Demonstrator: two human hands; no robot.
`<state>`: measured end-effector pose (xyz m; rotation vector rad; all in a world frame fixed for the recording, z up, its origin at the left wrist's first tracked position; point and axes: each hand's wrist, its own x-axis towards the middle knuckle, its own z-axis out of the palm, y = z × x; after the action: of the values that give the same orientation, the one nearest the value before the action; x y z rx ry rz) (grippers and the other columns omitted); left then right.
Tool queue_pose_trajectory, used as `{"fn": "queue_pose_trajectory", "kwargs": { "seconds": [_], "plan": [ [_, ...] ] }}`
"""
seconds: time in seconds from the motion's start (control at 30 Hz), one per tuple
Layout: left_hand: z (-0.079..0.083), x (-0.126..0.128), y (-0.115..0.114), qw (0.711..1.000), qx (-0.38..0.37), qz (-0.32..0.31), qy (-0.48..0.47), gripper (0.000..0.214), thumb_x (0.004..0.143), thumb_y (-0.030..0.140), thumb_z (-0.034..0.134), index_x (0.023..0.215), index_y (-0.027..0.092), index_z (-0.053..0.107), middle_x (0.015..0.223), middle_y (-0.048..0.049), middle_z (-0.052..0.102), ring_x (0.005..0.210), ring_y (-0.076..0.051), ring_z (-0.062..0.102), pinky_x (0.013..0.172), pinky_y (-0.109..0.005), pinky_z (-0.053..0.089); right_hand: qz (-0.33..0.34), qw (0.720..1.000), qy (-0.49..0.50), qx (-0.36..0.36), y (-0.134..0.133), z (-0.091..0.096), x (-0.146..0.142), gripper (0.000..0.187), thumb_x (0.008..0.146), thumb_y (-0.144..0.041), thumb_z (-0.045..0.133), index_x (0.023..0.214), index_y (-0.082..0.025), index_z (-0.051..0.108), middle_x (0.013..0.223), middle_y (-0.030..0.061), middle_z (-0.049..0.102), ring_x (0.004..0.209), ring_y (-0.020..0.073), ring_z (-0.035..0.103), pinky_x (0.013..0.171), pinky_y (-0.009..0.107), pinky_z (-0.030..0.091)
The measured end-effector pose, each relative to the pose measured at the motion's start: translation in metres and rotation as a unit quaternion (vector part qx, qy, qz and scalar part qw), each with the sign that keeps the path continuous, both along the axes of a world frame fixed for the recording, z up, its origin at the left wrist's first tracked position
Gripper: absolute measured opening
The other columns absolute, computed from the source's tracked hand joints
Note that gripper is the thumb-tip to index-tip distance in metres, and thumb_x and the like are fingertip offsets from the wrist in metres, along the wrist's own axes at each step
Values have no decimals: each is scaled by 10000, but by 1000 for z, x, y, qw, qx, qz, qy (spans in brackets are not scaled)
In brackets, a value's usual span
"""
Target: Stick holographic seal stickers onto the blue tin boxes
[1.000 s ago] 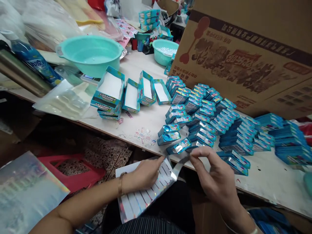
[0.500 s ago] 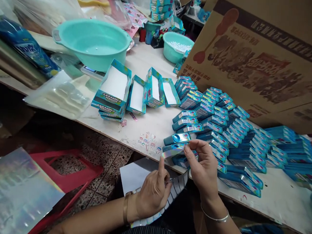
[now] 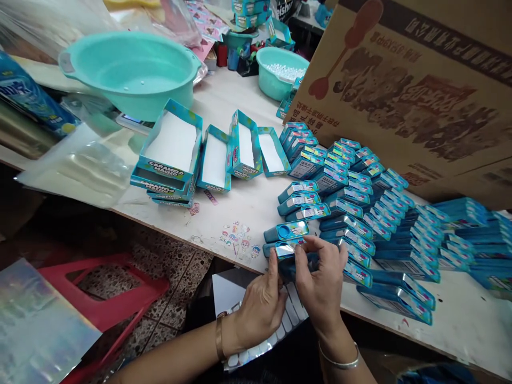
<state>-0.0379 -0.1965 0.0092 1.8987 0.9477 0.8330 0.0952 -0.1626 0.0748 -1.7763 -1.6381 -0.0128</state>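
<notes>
My left hand (image 3: 260, 306) has its index finger stretched up to the left end of a shiny strip sticker (image 3: 285, 249). Its other fingers are curled at a silvery sheet of stickers (image 3: 286, 322) that hangs below the table edge. My right hand (image 3: 322, 272) pinches at the sticker's right end; the exact contact is partly hidden. The sticker lies against the narrow end of a small blue box (image 3: 269, 249) at the table's front edge. Right behind it is another blue box (image 3: 286, 230) with a round mark on its end.
Rows of blue boxes (image 3: 394, 213) fill the right side, before a large cardboard carton (image 3: 400, 96). Open display trays (image 3: 166, 169) stand at centre left. Behind are a large turquoise basin (image 3: 132, 69) and a smaller basin (image 3: 276, 82) of white pieces. A red stool (image 3: 108, 298) stands below.
My right hand has lowered the sticker from the air onto the box end. My left index finger has moved right along with it, and the view has shifted slightly.
</notes>
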Motion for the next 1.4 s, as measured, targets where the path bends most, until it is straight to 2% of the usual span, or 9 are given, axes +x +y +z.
{"fn": "queue_pose_trajectory", "kwargs": {
  "seconds": [0.13, 0.37, 0.6, 0.77, 0.83, 0.9, 0.97, 1.03, 1.4],
  "plan": [
    [-3, 1, 0, 1000, -29, 0, 1, 915, 939, 162, 454, 1553, 169, -224, 1058, -110, 642, 910, -241, 634, 814, -392, 541, 0, 997, -72, 10, 4, -1, 0, 163, 931, -255, 564, 1081, -202, 600, 896, 32, 680, 967, 255, 623, 1125, 721, 114],
    [-5, 2, 1, 997, -74, -8, -9, 940, 904, 151, 467, 1554, 158, -212, 1008, -83, 639, 866, -226, 622, 790, -364, 509, 9, 1000, -20, -1, 11, 2, 2, 219, 904, -232, 578, 1118, -195, 606, 776, 19, 642, 823, 238, 600, 904, 467, 488],
    [2, -2, 2, 992, -124, -10, -28, 950, 881, 157, 499, 1573, 171, -152, 942, -31, 596, 809, -188, 571, 793, -336, 456, 23, 1000, 9, -15, 19, 6, 6, 340, 868, -135, 517, 1199, -163, 593, 1072, 131, 593, 1008, 284, 582, 854, 469, 527],
    [27, -28, -4, 978, -196, -21, -64, 925, 865, 168, 524, 1598, 181, -41, 858, 8, 545, 765, -156, 502, 778, -313, 422, 46, 993, 32, 106, -7, 20, 25, 321, 889, -85, 500, 1147, -222, 635, 1108, 112, 594, 1082, 264, 583, 937, 474, 511],
    [39, -38, 0, 945, -295, -101, -98, 866, 792, 156, 581, 1580, 198, 224, 868, 2, 570, 770, -148, 503, 764, -292, 421, 90, 988, 50, 113, -29, 31, 36, 306, 889, -97, 566, 1145, -247, 636, 1067, 84, 627, 1031, 245, 608, 907, 442, 526],
    [47, -44, 8, 869, -424, -214, -138, 771, 691, 136, 613, 1450, 193, 492, 913, -17, 617, 791, -145, 525, 744, -268, 424, 194, 978, 60, 46, -53, 41, 46, 326, 891, -101, 603, 1176, -257, 626, 1067, 70, 658, 1008, 229, 628, 873, 403, 540],
    [51, -43, 16, 786, -522, -281, -175, 697, 611, 122, 615, 1306, 180, 634, 948, -27, 653, 804, -144, 546, 718, -243, 421, 298, 953, 37, -25, -72, 48, 53, 337, 910, -105, 597, 1216, -246, 616, 1129, 82, 673, 1039, 228, 627, 877, 392, 540],
    [52, -38, 21, 744, -567, -299, -190, 667, 574, 108, 622, 1234, 188, 679, 975, -19, 672, 821, -142, 558, 712, -228, 418, 351, 935, -1, -52, -86, 51, 57, 324, 928, -114, 579, 1232, -223, 612, 1155, 98, 677, 1045, 231, 617, 876, 393, 539],
    [63, -18, 21, 723, -551, -399, -119, 679, 584, 56, 645, 1238, 235, 680, 1149, 22, 686, 1076, -177, 573, 956, -290, 414, 352, 933, -56, -40, -101, 59, 71, 177, 967, -143, 516, 1085, -181, 642, 878, 63, 645, 802, 181, 552, 659, 306, 493]
  ]
}}
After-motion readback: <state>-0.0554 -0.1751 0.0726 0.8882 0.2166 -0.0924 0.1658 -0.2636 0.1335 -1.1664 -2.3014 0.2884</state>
